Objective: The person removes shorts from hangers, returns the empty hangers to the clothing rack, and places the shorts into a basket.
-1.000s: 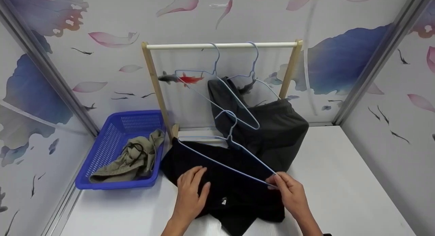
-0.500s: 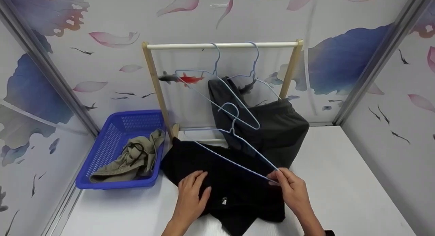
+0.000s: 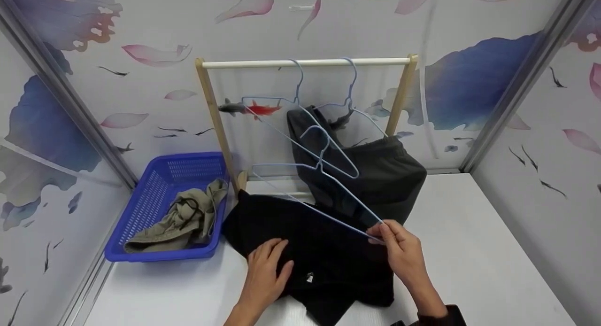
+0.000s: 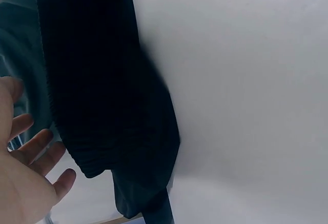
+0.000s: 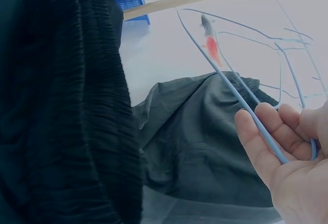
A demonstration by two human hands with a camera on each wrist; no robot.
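Observation:
A black garment with a gathered elastic waistband and a small white logo is spread on the white table. My left hand lies low over its left part, fingers loosely spread and gripping nothing. In the left wrist view the fingers show beside the dark waistband. My right hand pinches one lower corner of a light blue wire hanger between thumb and fingers. The hanger tilts up to the left above the black garment, its hook free of the rail.
A small rack with a white rail stands behind, bearing a bare blue hanger and another with dark grey pants. A blue basket at the left contains a khaki garment.
My right hand has lifted the hanger up and away toward the rack, so its hook now overlaps the bare hanging hanger. The left hand has barely shifted; the black garment lies as before.

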